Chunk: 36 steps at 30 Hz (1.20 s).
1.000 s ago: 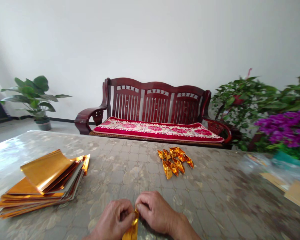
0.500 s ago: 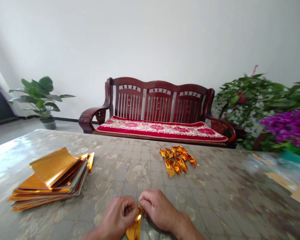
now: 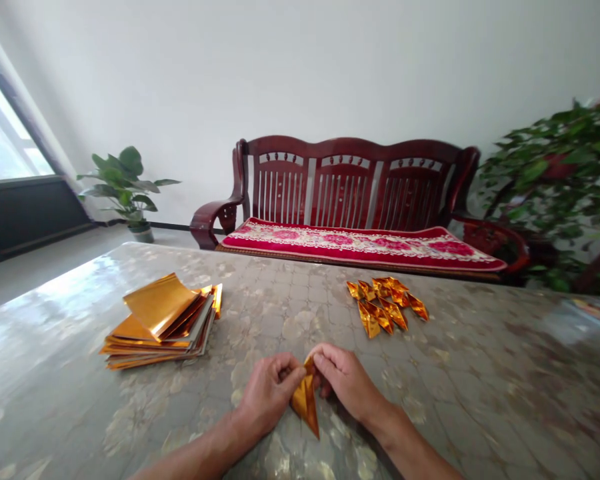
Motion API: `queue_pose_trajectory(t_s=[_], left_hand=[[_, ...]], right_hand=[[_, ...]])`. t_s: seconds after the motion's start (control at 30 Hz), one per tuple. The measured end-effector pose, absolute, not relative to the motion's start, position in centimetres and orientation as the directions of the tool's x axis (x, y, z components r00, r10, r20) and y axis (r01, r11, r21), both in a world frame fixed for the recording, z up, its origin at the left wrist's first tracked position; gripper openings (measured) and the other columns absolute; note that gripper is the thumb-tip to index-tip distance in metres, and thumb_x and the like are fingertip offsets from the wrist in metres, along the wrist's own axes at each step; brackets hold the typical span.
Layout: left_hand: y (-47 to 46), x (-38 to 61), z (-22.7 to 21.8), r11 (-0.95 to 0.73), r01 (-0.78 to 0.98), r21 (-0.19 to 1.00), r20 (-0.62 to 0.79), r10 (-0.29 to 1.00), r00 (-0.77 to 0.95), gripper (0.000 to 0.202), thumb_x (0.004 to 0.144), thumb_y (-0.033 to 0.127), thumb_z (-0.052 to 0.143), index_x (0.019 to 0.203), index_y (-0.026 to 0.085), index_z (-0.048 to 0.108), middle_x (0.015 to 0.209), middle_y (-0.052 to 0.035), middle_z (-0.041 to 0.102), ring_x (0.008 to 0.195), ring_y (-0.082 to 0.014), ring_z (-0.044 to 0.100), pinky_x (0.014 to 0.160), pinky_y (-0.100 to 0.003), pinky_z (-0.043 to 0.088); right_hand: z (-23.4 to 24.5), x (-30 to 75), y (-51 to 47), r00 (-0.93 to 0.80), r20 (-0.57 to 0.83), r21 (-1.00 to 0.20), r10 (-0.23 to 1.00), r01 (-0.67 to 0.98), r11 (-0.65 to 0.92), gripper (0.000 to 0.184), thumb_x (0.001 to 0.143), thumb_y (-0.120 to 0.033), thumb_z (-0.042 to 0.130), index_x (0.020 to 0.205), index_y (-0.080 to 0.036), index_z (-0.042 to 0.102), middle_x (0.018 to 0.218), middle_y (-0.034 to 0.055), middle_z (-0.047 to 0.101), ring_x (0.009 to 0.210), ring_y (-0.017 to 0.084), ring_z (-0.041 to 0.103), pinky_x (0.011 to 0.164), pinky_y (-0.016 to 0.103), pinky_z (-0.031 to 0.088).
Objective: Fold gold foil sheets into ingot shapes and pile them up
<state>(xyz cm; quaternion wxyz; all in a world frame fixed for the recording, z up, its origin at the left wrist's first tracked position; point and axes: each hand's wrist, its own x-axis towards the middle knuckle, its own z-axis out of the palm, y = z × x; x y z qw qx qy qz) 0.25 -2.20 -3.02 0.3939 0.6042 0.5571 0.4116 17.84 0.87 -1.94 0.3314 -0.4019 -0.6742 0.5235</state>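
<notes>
Between my two hands is a piece of folded gold foil paper (image 3: 305,399), its pointed end towards me. My left hand (image 3: 271,387) pinches its upper left side with thumb and fingers. At the top corner, my right hand (image 3: 341,375) closes on the same piece; some of its fingertips are hidden behind the paper. Farther off to the right lies a group of folded gold foil pieces (image 3: 393,313), each with pointed ends. A stack of flat gold foil sheets (image 3: 157,308) lies to the left, its top sheets askew.
The table (image 3: 260,313) has a patterned, glossy cover. Behind it stands a dark red wooden bench (image 3: 350,167) with a red floral seat cover (image 3: 360,241). Potted plants (image 3: 125,183) stand to the left and right. Clear plastic packaging (image 3: 580,321) lies at the right.
The view has shifted left and back, so more of both forearms and the folded paper shows. Both hands still hold the paper, which now appears wider, with its lower point visible.
</notes>
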Motion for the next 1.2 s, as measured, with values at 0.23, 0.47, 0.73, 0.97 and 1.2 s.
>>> queue_pose_trajectory(t_s=[0.23, 0.47, 0.73, 0.97, 1.2], left_hand=[[-0.6, -0.6, -3.0, -0.016, -0.151, 0.988, -0.027, 0.962, -0.273, 0.037, 0.072, 0.050, 0.073, 0.076, 0.017, 0.057, 0.056, 0.0043, 0.059, 0.048, -0.0084, 0.047, 0.047, -0.018, 0.034], [-1.1, -0.3, -2.5, -0.058, -0.201, 0.978, 0.009, 0.972, -0.237, 0.036, 0.069, 0.045, 0.078, 0.076, 0.017, 0.056, 0.063, 0.0011, 0.066, 0.057, -0.0117, 0.059, 0.054, -0.020, 0.045], [-1.2, -0.1, -2.8, -0.003, -0.197, 0.980, -0.019, 0.993, -0.113, 0.037, 0.068, 0.044, 0.079, 0.076, 0.017, 0.055, 0.061, 0.0021, 0.065, 0.049, -0.0085, 0.053, 0.049, -0.018, 0.041], [-1.1, -0.1, -3.1, -0.043, -0.132, 0.990, 0.031, 0.996, -0.090, 0.029, 0.070, 0.038, 0.077, 0.085, 0.015, 0.066, 0.072, -0.0004, 0.070, 0.059, -0.0112, 0.058, 0.053, -0.019, 0.041], [-0.9, -0.1, -2.7, 0.025, -0.008, 1.000, -0.025, 0.994, -0.107, 0.032, 0.070, 0.041, 0.074, 0.079, 0.011, 0.073, 0.055, 0.0010, 0.063, 0.047, -0.0091, 0.047, 0.049, -0.020, 0.036]], right_hand=[[-2.4, 18.7, 1.2, -0.144, 0.121, -0.984, 0.982, 0.113, 0.138, 0.042, 0.086, -0.059, 0.058, 0.090, -0.018, 0.066, 0.071, 0.0014, 0.063, 0.059, 0.015, 0.056, 0.050, 0.024, 0.045], [-2.5, 18.2, 1.0, -0.004, 0.356, -0.905, 0.934, 0.248, 0.346, 0.026, 0.083, -0.045, 0.067, 0.087, -0.019, 0.070, 0.075, 0.0038, 0.069, 0.066, 0.018, 0.061, 0.063, 0.027, 0.050], [-2.0, 18.0, 1.4, 0.005, 0.410, -0.878, 0.912, 0.272, 0.394, 0.015, 0.080, -0.035, 0.069, 0.079, -0.020, 0.070, 0.079, 0.0035, 0.067, 0.069, 0.017, 0.060, 0.060, 0.025, 0.047], [-1.8, 17.6, 1.3, 0.020, 0.262, -0.951, 0.965, 0.178, 0.255, 0.022, 0.076, -0.040, 0.071, 0.074, -0.018, 0.067, 0.063, -0.0002, 0.062, 0.058, 0.014, 0.055, 0.056, 0.024, 0.045], [-2.0, 17.8, 1.1, -0.015, 0.140, -0.990, 0.990, 0.015, 0.141, 0.039, 0.077, -0.050, 0.071, 0.096, -0.016, 0.069, 0.068, 0.0005, 0.063, 0.058, 0.015, 0.057, 0.056, 0.025, 0.049]])
